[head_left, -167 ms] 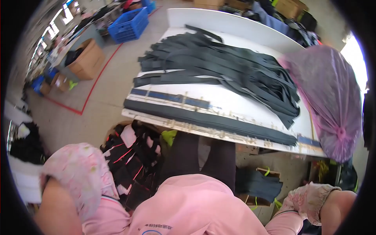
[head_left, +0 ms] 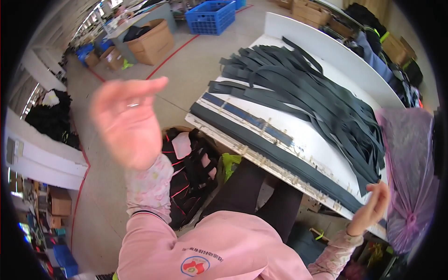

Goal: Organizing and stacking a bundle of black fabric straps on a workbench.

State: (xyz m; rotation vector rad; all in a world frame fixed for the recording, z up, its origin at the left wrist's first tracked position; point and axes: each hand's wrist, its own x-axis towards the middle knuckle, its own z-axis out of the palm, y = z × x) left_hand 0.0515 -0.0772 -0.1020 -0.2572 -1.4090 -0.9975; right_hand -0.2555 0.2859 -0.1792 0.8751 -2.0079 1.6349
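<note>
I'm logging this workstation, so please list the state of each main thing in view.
Left hand: raised, open, empty, blurred
Right hand: fingers partly bent, nothing visibly held
Dark grey strips: loose, overlapping heap
Front strip bundle: laid straight along the table's near edge
Pink plastic bag: gathered shut
Large cardboard box: open, dark material inside
Blue plastic crate: upright, contents unclear
</note>
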